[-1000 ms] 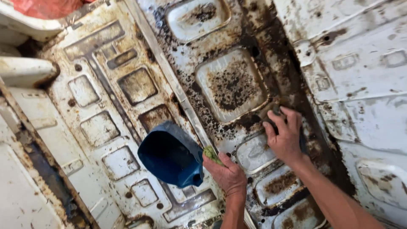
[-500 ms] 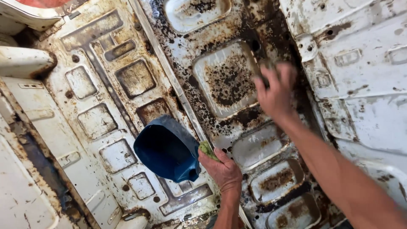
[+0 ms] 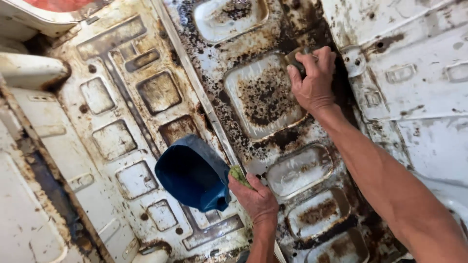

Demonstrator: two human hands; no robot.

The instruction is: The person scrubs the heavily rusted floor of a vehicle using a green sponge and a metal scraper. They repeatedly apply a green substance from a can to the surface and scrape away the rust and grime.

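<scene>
Since the earlier frame the right hand (image 3: 314, 80) has been carried up the rusted metal panel (image 3: 263, 97), clamped on a dark scrubbing pad (image 3: 295, 58). The left hand (image 3: 258, 199) is closed on a blue container (image 3: 192, 175) and a green scrap (image 3: 239, 174), which could be tipped or dropped. The pad is mostly hidden by fingers.
</scene>
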